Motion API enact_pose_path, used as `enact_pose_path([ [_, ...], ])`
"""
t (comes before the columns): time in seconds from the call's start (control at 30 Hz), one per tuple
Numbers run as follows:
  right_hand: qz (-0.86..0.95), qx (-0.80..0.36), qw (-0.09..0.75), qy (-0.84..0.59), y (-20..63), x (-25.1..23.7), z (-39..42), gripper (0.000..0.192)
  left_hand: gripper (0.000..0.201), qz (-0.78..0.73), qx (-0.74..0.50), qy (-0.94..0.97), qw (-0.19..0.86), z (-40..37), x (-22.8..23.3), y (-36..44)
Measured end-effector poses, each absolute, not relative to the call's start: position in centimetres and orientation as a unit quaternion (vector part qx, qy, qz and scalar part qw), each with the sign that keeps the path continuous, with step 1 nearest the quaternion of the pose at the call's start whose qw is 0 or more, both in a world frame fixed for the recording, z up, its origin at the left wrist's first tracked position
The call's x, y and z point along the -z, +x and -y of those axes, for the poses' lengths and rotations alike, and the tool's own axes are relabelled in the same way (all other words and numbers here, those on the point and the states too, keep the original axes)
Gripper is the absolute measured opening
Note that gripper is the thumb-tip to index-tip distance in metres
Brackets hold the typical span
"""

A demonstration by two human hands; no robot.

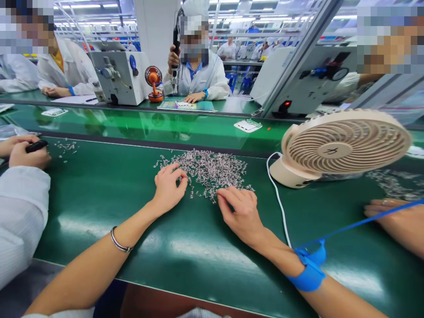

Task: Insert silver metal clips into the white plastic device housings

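My left hand (168,186) and right hand (243,213), apart, grips unclear, seemingly sort tiny silvery metallic-looking pieces (215,168), fine pinching needed next.

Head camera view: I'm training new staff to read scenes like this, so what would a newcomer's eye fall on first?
Probably the glittering pile of tiny parts mid-picture on the green table, with the left hand at its left edge and the right hand at its near edge. Next come the big beige fan to the pile's right and the bright blue strap around the right wrist.
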State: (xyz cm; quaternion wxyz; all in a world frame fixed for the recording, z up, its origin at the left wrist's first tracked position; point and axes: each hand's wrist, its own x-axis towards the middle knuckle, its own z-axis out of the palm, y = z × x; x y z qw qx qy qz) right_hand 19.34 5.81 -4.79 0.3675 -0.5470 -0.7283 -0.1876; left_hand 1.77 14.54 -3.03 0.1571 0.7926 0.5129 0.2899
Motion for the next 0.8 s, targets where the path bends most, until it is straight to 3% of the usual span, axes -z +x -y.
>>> enact_pose_path([
  [0.23,0.747,0.19,0.346,-0.535,19.6,5.0,-5.6,0.013,0.009,-0.516,-0.296,0.79,0.151,-14.1,3.2,1.9],
  [0.43,0.762,0.27,0.341,-0.479,17.9,5.0,-6.7,0.012,0.01,-0.502,-0.337,0.776,0.179,-12.9,2.4,2.7],
  [0.8,0.793,0.295,0.375,-0.379,15.8,4.4,-7.9,0.024,0.017,-0.504,-0.379,0.553,0.544,-11.5,1.7,3.5],
])
